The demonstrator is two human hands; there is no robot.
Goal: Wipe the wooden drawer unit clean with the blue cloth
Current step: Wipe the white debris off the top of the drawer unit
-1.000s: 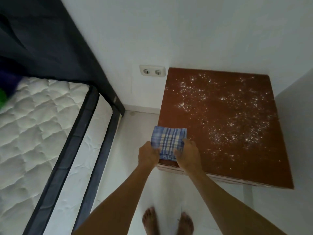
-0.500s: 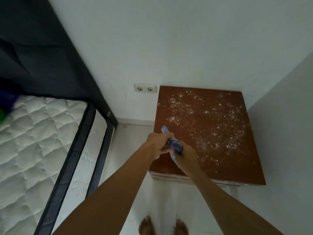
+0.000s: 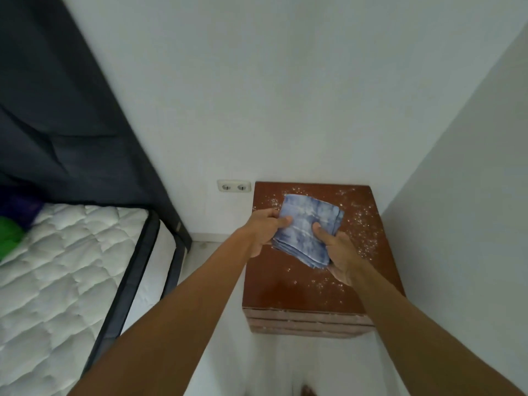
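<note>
Here both hands grip the folded blue cloth: left hand pinches its left edge, right hand clasps its lower right corner, above the wooden drawer unit dusted with white specks

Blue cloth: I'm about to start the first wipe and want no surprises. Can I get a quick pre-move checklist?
1. Blue cloth folded into a pad: ok.
2. Left hand gripping the cloth's left edge: ok.
3. Right hand gripping its lower right: ok.
4. Cloth touching the drawer unit: cannot tell.
5. White specks still on the top: not ok.
6. Top free of other objects: ok.
</note>
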